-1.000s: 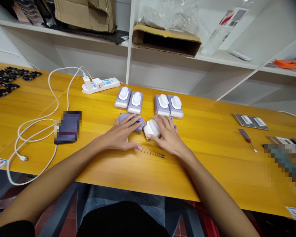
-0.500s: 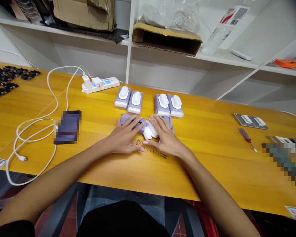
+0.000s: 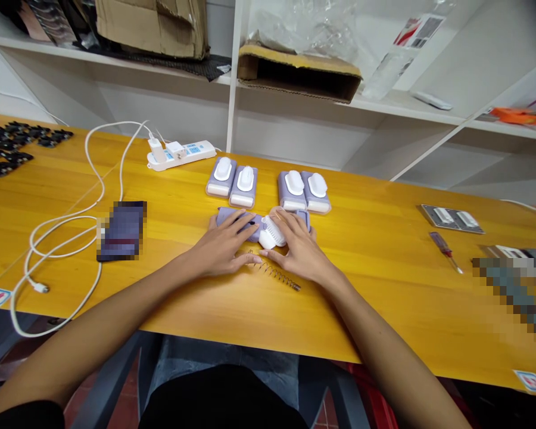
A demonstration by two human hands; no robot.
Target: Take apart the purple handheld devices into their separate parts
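Both hands are at work on loose parts lying midway between the near and far edges of the bench (image 3: 232, 313), around the middle of its visible length. The left hand (image 3: 214, 247) lies over a purple case (image 3: 226, 215), its fingers spread across the top and its thumb standing away toward the right thumb. The right hand (image 3: 304, 250) arches over a white ridged piece (image 3: 277, 233), and a second purple part (image 3: 302, 218) shows just beyond its fingers. Whether either hand truly grips or only rests on these parts, I cannot tell, since the palms and fingers cover much of them.

The purple case and the ridged piece meet between the hands. Nearer the bench's front edge, just below the thumbs, lies a long coil spring (image 3: 277, 274), loose on the wood.

Toward the far edge stand four purple boxes (image 3: 242, 198) with white tops, in two pairs with a gap between. A screwdriver (image 3: 445, 251) lies toward the right end.

The step in hand looks like positioning or steadying the parts. The next move, I judge, calls for a surer hold on the purple case and for keeping the thumbs clear of the spring.
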